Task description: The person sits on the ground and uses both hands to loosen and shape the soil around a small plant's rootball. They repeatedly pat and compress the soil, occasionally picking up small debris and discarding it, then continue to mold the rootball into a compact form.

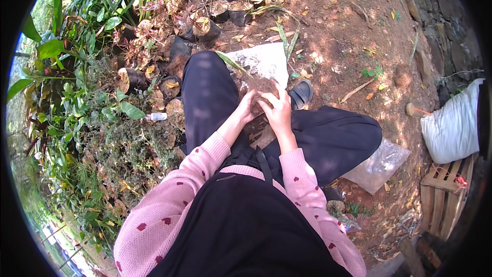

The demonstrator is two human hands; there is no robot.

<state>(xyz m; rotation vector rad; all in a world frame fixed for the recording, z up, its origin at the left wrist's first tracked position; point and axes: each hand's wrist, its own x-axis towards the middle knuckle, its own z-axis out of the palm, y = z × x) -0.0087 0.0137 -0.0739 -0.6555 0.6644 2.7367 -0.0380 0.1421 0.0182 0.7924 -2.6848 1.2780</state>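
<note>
Close together between my knees, my left hand (246, 107) and my right hand (278, 106) curl round a brown, soil-like clump (262, 86). Their fingers cover part of it, so its exact kind is unclear. A long green leaf (233, 63) slants down toward the clump; whether it is joined to it I cannot tell. Just beyond the hands a white sheet or sack (274, 60) lies on the ground, with grey-brown crumbs on it. More long green leaves (288, 43) lie over its far edge.
Black plant bags (206, 29) and dense plants (97, 107) fill the left side. A dark sandal (301, 94) shows beside my right hand. A clear plastic bag (376, 166) lies past my right knee. Farther right are a white sack (452, 125), a wooden crate (445, 195) and a stone wall (453, 28).
</note>
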